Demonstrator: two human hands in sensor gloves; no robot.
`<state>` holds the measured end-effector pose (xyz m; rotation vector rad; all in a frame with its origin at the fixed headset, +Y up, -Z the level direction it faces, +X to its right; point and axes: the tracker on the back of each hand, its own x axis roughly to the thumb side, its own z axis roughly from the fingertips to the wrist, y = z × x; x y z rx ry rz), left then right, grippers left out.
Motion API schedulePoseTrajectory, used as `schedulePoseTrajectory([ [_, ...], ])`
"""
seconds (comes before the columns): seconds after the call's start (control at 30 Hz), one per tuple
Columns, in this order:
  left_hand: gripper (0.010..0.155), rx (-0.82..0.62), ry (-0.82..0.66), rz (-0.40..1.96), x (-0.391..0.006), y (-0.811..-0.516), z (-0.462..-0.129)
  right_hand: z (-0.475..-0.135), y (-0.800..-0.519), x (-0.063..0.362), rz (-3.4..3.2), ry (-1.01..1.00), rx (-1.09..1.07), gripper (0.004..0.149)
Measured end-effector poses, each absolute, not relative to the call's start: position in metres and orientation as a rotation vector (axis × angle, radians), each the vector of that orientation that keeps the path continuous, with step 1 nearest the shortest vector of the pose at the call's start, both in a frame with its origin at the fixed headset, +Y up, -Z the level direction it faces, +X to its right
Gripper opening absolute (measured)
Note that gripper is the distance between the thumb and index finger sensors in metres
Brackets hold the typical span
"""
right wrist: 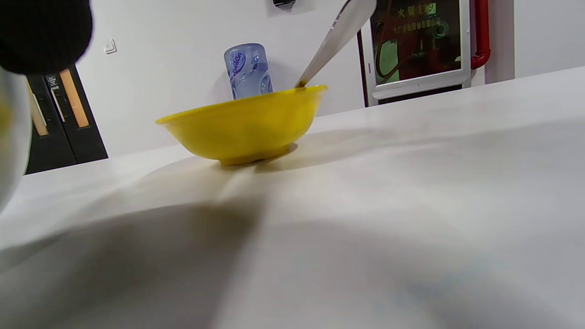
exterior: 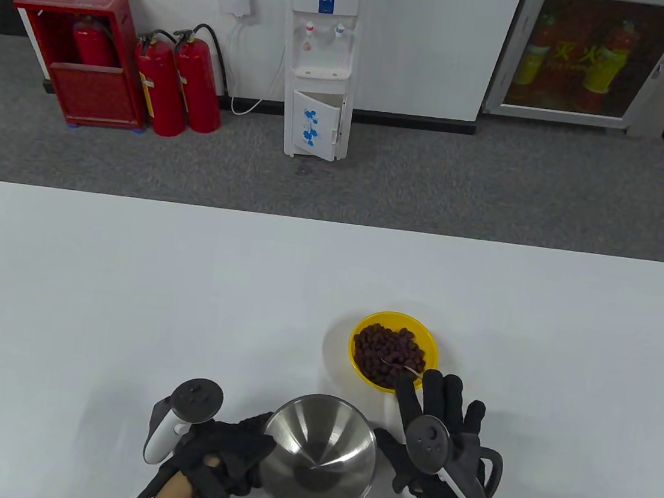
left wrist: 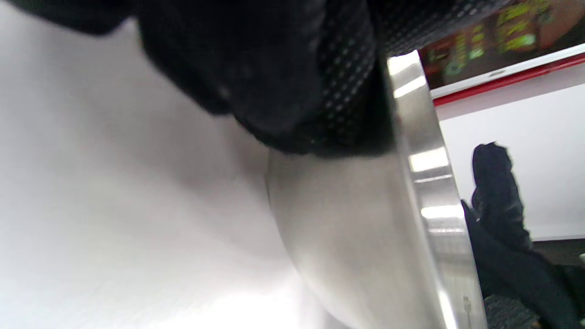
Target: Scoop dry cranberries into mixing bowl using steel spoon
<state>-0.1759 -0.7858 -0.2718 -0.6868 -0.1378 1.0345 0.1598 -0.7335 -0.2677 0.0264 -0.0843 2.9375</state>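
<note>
From above, a gloved left hand grips the left rim of a round, polished steel mixing bowl on a white table, its fingers curled together against the metal. The right hand lies just right of the bowl with its fingers spread apart and stretched forward, their tips reaching the near rim of a shallow yellow plastic bowl heaped with dark red dry cranberries. A slim steel spoon rests in the fruit just beyond those fingertips (whether they touch its handle cannot be told from here).

From the left wrist, black dotted glove fingers press on the steel bowl's upper rim, the bowl's brushed outer wall curving down below them to the table.

From the right wrist, the yellow bowl stands on the table well ahead of a single blurred gloved fingertip at the top left corner. The spoon's handle slants up and out over the bowl's right rim, apart from that fingertip; the rest of the hand is out of sight.
</note>
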Motion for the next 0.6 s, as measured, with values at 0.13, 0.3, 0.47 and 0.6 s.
schedulePoseTrajectory([
  [0.13,0.053,-0.707,-0.149,1.007,-0.176,-0.787,-0.272,-0.268,-0.733,0.164,2.907,-0.065,0.002,0.086],
  [0.3,0.056,-0.702,-0.158,0.982,-0.176,-0.786,-0.273,-0.269,-0.734,0.164,2.909,-0.061,-0.003,0.086],
  [0.47,0.054,-0.697,-0.164,0.973,-0.180,-0.785,-0.274,-0.269,-0.734,0.165,2.908,-0.065,-0.006,0.086],
  [0.6,0.070,-0.624,-0.118,0.968,-0.194,-0.778,-0.278,-0.269,-0.735,0.166,2.900,-0.071,-0.013,0.086],
])
